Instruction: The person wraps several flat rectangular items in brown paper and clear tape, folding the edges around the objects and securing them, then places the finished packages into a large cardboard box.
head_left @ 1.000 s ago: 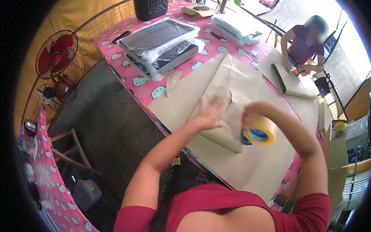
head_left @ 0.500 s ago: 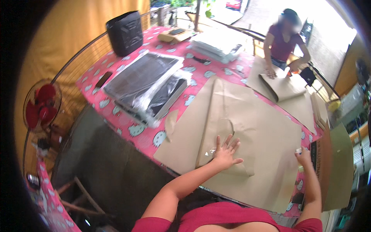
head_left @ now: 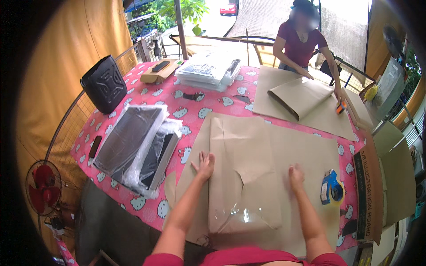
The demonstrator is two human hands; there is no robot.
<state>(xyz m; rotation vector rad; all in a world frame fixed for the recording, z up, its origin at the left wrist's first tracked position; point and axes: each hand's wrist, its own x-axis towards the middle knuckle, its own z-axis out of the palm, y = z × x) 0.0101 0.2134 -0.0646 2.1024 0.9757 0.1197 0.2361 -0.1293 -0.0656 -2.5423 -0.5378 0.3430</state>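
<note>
A flat parcel wrapped in brown paper lies in front of me on a larger sheet of brown paper. Shiny clear tape crosses its near end, and a torn or creased flap shows near its middle. My left hand rests at the parcel's left edge, fingers apart. To the right of the parcel, my right hand is over the bare sheet. Motion smears its fingers, which look partly curled. A blue tape dispenser with a roll of tape lies on the sheet, right of that hand.
Plastic-wrapped dark frames lie at left beside a phone. A black container and a wrapped stack stand farther back. Across the pink table, a co-worker handles brown paper and an orange tool. Cardboard borders the right.
My left hand has gone from the parcel's top to its left edge. My right hand has come inward from the sheet's right edge, leaving the tape dispenser in sight. The view has turned.
</note>
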